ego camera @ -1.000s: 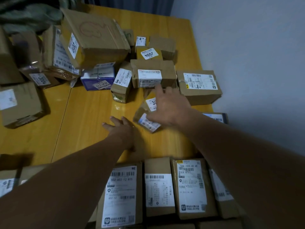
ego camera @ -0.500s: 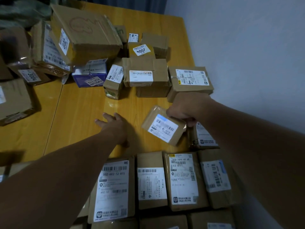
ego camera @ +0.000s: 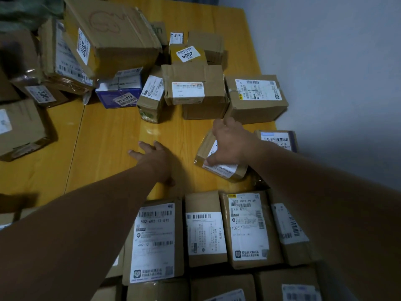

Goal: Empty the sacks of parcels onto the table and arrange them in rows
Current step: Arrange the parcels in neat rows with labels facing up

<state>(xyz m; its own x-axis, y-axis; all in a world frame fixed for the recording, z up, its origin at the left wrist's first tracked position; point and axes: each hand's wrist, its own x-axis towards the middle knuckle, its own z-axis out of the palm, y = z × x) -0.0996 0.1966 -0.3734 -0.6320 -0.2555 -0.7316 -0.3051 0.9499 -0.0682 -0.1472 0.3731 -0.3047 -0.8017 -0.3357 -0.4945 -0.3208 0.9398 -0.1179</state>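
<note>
My right hand [ego camera: 231, 144] lies over a small brown parcel [ego camera: 220, 169] with a white label, thumb at its near edge, fingers over its top; the parcel rests tilted on the yellow wooden table [ego camera: 112, 144]. My left hand [ego camera: 155, 158] presses flat on the bare table, fingers apart, holding nothing. A row of labelled parcels [ego camera: 205, 232] lies side by side along the near edge, under my arms. Another labelled parcel [ego camera: 276, 140] sits just right of the small one. A loose pile of boxes [ego camera: 195, 90] fills the back.
A large tilted carton [ego camera: 112, 38] leans on other boxes at the back left. A blue box [ego camera: 121, 92] sits in front of it. A green sack [ego camera: 26, 11] is bunched in the far left corner. A grey wall [ego camera: 336, 83] runs along the table's right edge.
My right hand took the small parcel from in front of the pile, lifted it, and now holds it down on the table beside the right-hand parcel. The left hand stayed flat.
</note>
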